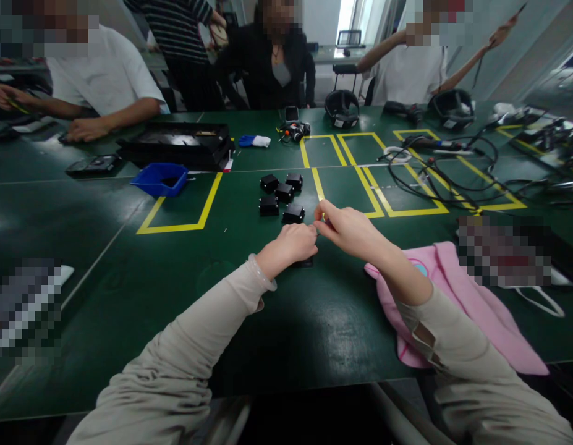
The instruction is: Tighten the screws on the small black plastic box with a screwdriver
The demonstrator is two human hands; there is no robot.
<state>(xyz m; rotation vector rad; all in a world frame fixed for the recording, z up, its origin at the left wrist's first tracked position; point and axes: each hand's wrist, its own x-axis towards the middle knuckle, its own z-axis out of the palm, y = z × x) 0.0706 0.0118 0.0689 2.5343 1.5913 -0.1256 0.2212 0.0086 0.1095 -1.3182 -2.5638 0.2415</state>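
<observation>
I had both hands together over the green worktop point(128, 272), just short of a cluster of small black blocks point(281, 196). My left hand point(290, 244) was curled shut, knuckles up, resting on a dark flat piece point(306, 263) that peeped out beneath it. My right hand point(348, 230) was pinched, thumb and forefinger meeting at the left hand's fingertips. Something small probably sat in that pinch, but it was too tiny for me to make out. The nearest block point(293, 214) lay just beyond the two hands, not touched by either.

As I judged it, the fine work went best with both wrists planted on the worktop, the left pinning the piece flat while the right did the placing. I would have kept the pinch low and the motion short, clear of the blocks, so nothing got knocked. A pink cloth point(462, 303) lay under my right forearm, and a blue tray point(162, 179) stood well off to the left.
</observation>
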